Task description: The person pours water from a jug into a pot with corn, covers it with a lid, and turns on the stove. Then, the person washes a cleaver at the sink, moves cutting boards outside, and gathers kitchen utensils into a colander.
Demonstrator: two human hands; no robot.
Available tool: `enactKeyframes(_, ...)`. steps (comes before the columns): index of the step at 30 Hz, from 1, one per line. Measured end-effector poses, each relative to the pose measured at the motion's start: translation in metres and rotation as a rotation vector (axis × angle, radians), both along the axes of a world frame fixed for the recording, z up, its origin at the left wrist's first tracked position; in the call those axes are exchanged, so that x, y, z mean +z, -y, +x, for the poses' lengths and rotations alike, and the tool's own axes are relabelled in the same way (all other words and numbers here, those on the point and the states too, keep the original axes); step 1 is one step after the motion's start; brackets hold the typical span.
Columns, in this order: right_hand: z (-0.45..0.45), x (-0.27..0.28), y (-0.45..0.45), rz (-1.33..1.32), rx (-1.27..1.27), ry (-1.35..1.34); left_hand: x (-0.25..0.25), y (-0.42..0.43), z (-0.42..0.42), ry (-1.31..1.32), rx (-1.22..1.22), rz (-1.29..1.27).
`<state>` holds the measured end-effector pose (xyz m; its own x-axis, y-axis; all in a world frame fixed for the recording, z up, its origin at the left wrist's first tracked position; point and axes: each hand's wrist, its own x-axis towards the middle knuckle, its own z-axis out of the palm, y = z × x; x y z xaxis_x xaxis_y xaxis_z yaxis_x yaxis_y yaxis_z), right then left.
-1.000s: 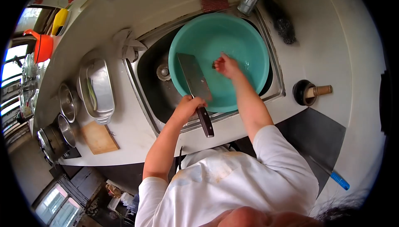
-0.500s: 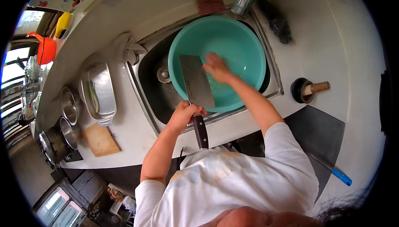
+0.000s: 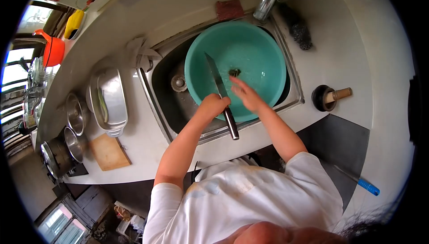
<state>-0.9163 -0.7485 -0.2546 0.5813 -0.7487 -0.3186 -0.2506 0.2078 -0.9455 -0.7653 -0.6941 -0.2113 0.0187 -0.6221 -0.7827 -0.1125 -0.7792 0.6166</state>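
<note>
My left hand (image 3: 214,106) is closed round the dark handle of a cleaver (image 3: 216,75). The blade is seen nearly edge-on and reaches over the green basin (image 3: 193,93), which sits in the sink. Over the basin's near side, my right hand (image 3: 248,97) has its fingers stretched out and grips nothing. Just beyond its fingertips is a small dark clump (image 3: 234,72), too small to name. Wet drops glint on the basin's inside.
The metal sink (image 3: 168,96) surrounds the basin, under a faucet (image 3: 269,0). A metal tray (image 3: 115,98) and a cutting board (image 3: 108,152) lie on the left. To the right are a mortar (image 3: 322,97) with a pestle and a blue-handled tool (image 3: 368,187).
The cleaver has turned from showing its flat side to nearly edge-on, and the left hand has shifted right. My right hand has drawn back towards me. The dark clump now shows in the basin.
</note>
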Motion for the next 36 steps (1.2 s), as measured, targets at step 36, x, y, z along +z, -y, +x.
enactKeyframes(36,-0.039,0.023,0.268,-0.822,-0.278,-0.418,-0.035,0.115,-0.006,-0.740,0.615,-0.230)
